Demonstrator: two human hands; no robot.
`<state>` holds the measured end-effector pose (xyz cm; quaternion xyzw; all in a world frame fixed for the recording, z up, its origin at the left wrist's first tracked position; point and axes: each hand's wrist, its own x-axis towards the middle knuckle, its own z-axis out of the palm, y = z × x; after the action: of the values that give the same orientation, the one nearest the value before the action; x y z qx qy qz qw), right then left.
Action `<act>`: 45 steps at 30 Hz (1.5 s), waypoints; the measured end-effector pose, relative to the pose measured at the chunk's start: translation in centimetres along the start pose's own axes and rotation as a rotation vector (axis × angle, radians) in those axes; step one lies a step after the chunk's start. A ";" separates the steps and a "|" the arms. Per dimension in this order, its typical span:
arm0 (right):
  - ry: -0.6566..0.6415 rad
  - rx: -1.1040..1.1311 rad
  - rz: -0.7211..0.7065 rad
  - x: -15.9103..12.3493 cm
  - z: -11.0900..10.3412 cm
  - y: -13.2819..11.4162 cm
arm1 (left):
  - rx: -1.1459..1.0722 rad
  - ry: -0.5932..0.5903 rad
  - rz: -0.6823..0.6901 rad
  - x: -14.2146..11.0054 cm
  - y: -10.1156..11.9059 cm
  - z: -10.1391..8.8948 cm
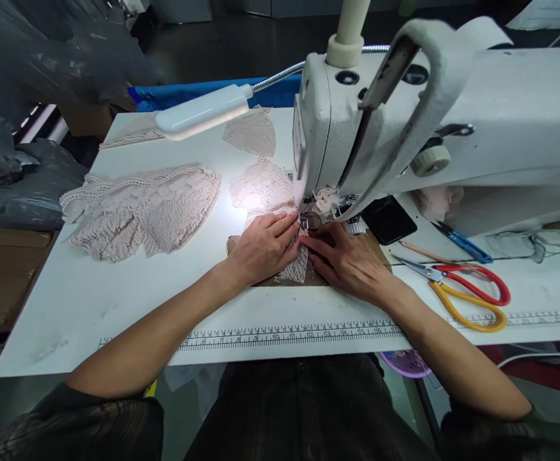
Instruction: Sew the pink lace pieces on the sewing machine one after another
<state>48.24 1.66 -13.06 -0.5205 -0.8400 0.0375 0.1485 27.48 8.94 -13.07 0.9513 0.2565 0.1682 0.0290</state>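
A pale pink lace piece [263, 182] lies under the needle area of a white sewing machine [316, 121], its narrow end reaching toward me. My left hand [266, 248] rests on the lace left of the presser foot, fingers stretched out flat and close together. Just right of the foot, my right hand [350, 261] has its bent fingers at the lace's right edge, with the forefinger and thumb closed on it. Both hands are above a brown board [321, 279] on the table. The needle tip is hidden by the fingers and the machine.
More lace pieces [164, 205] lie on the white table [131, 314] at left. A lamp [205, 112] hangs over its back. To the right are a black phone [388, 219], red-and-yellow scissors [472, 288], blue snips [467, 244] and a pencil [424, 251]. A printed ruler [280, 336] runs along the front.
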 end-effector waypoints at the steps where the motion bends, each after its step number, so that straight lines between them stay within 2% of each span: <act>1: 0.003 0.004 0.005 -0.1 0.1 0.0 | -0.008 0.003 -0.006 0.0 0.0 0.0; 5: 0.027 -0.001 0.005 -0.2 0.3 0.1 | -0.025 0.057 -0.073 0.0 0.2 -0.3; 8: 0.027 -0.012 0.000 -0.2 0.3 0.0 | 0.087 0.104 -0.232 0.9 -0.4 -0.7; 10: 0.022 -0.017 0.008 -0.1 0.3 -0.1 | 0.153 0.074 -0.320 1.9 -1.6 -0.7; 13: 0.038 -0.028 0.021 -0.2 0.3 -0.3 | 0.159 0.001 -0.323 3.8 -4.1 -0.2; 17: 0.098 0.054 0.015 -0.4 0.3 0.2 | 0.122 0.022 -0.309 5.0 -6.1 0.2; 19: 0.167 0.176 0.028 -0.4 0.2 0.6 | 0.108 0.085 -0.269 4.5 -5.8 -0.2; 22: 0.279 0.357 0.096 -0.4 0.1 1.2 | 0.063 0.151 -0.120 2.8 -4.0 -1.5; 24: 0.320 0.422 0.121 -0.3 0.2 1.3 | -0.028 0.095 0.015 1.3 -2.5 -2.3; 27: 0.348 0.441 0.132 -0.2 0.5 1.2 | -0.269 -0.068 0.186 -0.4 -0.9 -3.1; 30: 0.358 0.433 0.153 -0.1 0.5 1.1 | -0.413 -0.120 0.138 -1.3 -0.3 -3.2; 34: 0.348 0.468 0.138 -0.2 -0.1 0.6 | -0.452 -0.121 0.019 -1.4 0.0 -2.9; 37: 0.220 0.514 0.030 -0.4 -0.7 0.0 | -0.464 -0.125 -0.038 -1.4 0.2 -2.8; 39: 0.133 0.502 -0.052 -0.4 -0.8 -0.5 | -0.473 -0.078 -0.066 -1.5 0.3 -2.7; 42: 0.111 0.434 -0.071 -0.3 -0.6 -1.0 | -0.469 0.066 -0.015 -1.6 0.3 -2.4; 45: 0.137 0.452 -0.067 -0.1 -0.2 -1.2 | -0.483 0.138 0.147 -1.7 0.2 -2.3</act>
<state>47.34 1.01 -12.62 -0.4470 -0.8150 0.1842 0.3193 25.40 7.82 -11.41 0.9192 0.1405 0.2906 0.2257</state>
